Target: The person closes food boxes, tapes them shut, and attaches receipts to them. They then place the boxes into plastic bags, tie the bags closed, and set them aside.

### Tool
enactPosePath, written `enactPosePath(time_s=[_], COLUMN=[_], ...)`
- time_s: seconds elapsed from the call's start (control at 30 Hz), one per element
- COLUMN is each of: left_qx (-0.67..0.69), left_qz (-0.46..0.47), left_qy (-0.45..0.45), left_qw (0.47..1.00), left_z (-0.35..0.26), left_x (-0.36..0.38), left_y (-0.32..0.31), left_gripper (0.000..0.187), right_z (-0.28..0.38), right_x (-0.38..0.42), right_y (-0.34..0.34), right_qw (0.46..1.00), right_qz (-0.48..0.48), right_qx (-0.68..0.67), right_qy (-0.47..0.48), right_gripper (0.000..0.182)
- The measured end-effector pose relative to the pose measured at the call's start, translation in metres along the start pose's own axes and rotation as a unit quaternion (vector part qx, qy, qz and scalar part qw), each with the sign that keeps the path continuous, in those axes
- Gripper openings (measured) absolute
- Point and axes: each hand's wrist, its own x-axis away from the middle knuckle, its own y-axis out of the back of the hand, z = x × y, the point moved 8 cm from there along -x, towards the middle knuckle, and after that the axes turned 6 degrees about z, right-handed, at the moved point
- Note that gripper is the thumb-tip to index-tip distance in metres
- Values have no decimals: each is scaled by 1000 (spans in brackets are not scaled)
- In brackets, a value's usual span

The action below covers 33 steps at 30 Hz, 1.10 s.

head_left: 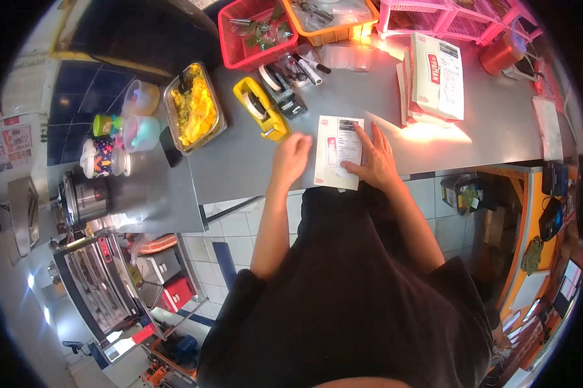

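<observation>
A flat white paper packet (320,169) with red print lies at the front edge of the grey counter. On it rests a printed slip (350,147) with a dark block at its top. My right hand (377,161) is on the slip's right side, thumb and fingers spread and pressing it down. Just left of the packet, my left hand (293,157) is closed with its fingers curled in; whatever it may hold is hidden. Nearest to it stands a yellow tape dispenser (265,115), with a black tape dispenser (282,94) beside that one.
To the right is a stack of similar white packets (441,77) with slips. A clear tray of yellow food (196,107) sits at left. Behind are markers (308,70), a red basket (240,58) and an orange basket (343,32). A red bottle (498,55) stands far right.
</observation>
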Motion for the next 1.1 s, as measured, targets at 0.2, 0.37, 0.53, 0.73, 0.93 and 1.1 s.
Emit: enactPosePath(time_s=[0.2, 0.37, 0.53, 0.73, 0.93, 1.1], left_qx=[103, -188, -288, -73, 482, 556], left_qz=[189, 255, 183, -297, -182, -142], left_qy=[-51, 101, 147, 119, 273, 299], left_qw=[975, 943, 928, 945, 813, 762], left_z=[-58, -46, -55, 23, 84, 96], left_x=[-66, -91, -64, 12, -6, -5], left_y=[-51, -59, -21, 45, 33, 31], left_gripper=[35, 46, 52, 52, 42, 48], right_z=[3, -1, 1, 0, 3, 2], right_x=[-2, -2, -1, -1, 8, 8], right_y=[5, 3, 5, 7, 9, 8], right_qw=[1000, 999, 1000, 999, 985, 984], right_qz=[5, 16, 15, -28, -146, -143], right_qx=[-1, -15, -3, -18, -57, -68], right_qy=[-5, -24, -25, 0, 78, 79], right_gripper=[107, 109, 109, 111, 104, 100])
